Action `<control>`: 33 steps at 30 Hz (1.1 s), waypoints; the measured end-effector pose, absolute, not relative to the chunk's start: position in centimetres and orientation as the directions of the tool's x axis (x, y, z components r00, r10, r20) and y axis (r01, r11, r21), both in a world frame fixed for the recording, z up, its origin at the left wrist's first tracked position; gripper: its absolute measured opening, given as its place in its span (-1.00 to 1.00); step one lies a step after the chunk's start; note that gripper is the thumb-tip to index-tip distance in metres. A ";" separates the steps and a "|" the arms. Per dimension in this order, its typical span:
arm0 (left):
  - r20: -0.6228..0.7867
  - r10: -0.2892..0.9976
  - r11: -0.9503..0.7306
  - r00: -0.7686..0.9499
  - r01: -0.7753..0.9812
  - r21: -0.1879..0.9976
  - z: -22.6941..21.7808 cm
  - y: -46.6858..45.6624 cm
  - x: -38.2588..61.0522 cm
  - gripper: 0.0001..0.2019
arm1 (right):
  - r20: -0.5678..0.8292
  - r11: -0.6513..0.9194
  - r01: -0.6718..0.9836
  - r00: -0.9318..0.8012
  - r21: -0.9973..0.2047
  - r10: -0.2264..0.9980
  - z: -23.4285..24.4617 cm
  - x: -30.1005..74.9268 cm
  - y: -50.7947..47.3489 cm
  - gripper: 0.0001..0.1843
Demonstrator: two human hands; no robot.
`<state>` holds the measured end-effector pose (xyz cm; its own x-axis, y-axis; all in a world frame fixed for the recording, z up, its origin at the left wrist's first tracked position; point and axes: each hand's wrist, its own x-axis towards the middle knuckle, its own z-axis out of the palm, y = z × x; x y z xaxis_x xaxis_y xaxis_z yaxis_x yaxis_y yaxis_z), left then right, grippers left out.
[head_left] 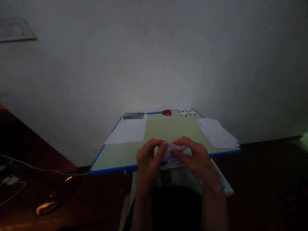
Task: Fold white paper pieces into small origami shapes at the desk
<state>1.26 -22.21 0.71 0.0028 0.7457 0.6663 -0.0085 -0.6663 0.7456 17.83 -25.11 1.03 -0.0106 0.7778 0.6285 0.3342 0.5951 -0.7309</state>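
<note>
A piece of folded white paper (172, 160) is held between both hands, just above the near edge of the table. My left hand (150, 158) pinches its left side between thumb and fingers. From the right, my right hand (193, 157) grips the paper the same way, thumb on the near face. Pointed flaps stick out to the right and downward. My fingers hide part of the folds. Several small folded white paper shapes (186, 112) lie at the table's far right corner.
The light green table (166, 128) has a blue rim and stands against a wall. White sheets lie on its left (128, 131), and a stack of paper (216, 133) on its right. Red-handled scissors (166, 112) rest at the back edge. A white cable (43, 168) runs at the left.
</note>
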 end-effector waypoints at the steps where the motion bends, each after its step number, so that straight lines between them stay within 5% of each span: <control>1: 0.666 0.746 -0.666 -0.002 -0.009 0.746 0.7 -22.2 1.3 -0.87 | 0.632 0.598 0.340 -0.014 -0.726 0.775 1.0 17.8 -25.1 -0.89; 17: 0.631 0.774 -0.632 -0.052 -0.015 0.775 0.1 -21.8 1.3 -0.88 | 0.613 0.568 0.345 0.027 -0.747 0.790 0.6 17.2 -24.7 -0.84; 33: 0.698 0.716 -0.698 -0.029 0.007 0.716 0.3 -21.8 1.1 -0.91 | 0.728 0.629 0.464 0.053 -0.624 0.683 0.4 16.8 -24.3 -0.87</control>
